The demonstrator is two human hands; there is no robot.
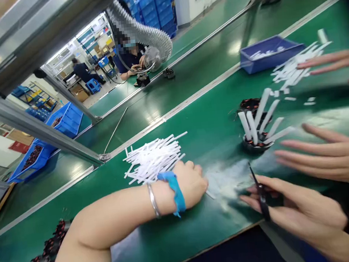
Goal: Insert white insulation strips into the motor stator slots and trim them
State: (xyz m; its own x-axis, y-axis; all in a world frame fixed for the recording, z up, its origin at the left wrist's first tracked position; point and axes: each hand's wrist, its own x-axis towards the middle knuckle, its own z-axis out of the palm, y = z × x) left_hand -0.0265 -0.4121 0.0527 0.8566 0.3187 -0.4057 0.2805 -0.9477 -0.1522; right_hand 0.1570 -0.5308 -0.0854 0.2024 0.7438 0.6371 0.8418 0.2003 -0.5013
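Observation:
My left hand [192, 183], with a silver bangle and a blue band at the wrist, reaches over the green bench. Its fingers are closed, and the end of a thin white tube [210, 194] shows at the fingertips. Just behind it lies a loose pile of white tubes [154, 157]. At the lower right my right hand [302, 205] is wrapped around dark scissors [262, 198], blurred, their point upward. Beyond them stands a round black motor part [257, 144] with several white tubes sticking up out of it.
A co-worker's hand [331, 155] is spread close to my right hand; another hand [337, 61] touches a second heap of white tubes [294, 68]. A purple bin [272, 53] stands behind. Black coil parts [48, 252] sit at the left, under a metal frame post [65, 125].

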